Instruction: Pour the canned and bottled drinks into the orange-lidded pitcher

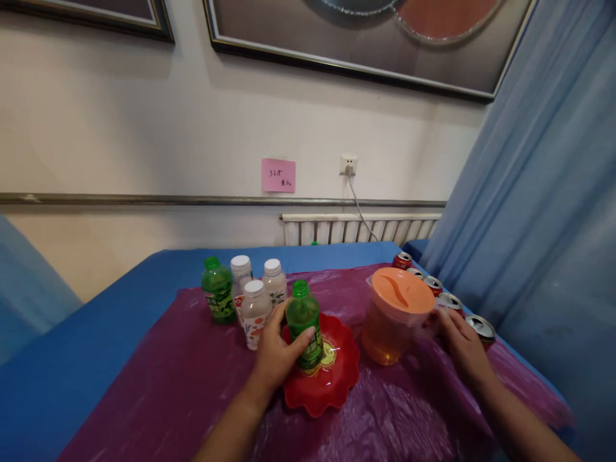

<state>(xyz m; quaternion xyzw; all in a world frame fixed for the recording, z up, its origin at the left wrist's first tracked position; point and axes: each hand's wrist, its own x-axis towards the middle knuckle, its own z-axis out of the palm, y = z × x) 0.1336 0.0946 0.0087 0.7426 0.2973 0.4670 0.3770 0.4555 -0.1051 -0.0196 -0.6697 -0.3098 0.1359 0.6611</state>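
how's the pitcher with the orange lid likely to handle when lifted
The pitcher is probably fairly heavy, given the amber liquid inside. That liquid may slosh if tilted quickly. Its see-through wall suggests stiff plastic that should flex little.

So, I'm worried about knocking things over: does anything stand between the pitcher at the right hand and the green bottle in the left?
Nothing upright is visible between the orange-lidded pitcher at the right hand and the green bottle in the left hand. Only the low rim of the red bowl lies there.
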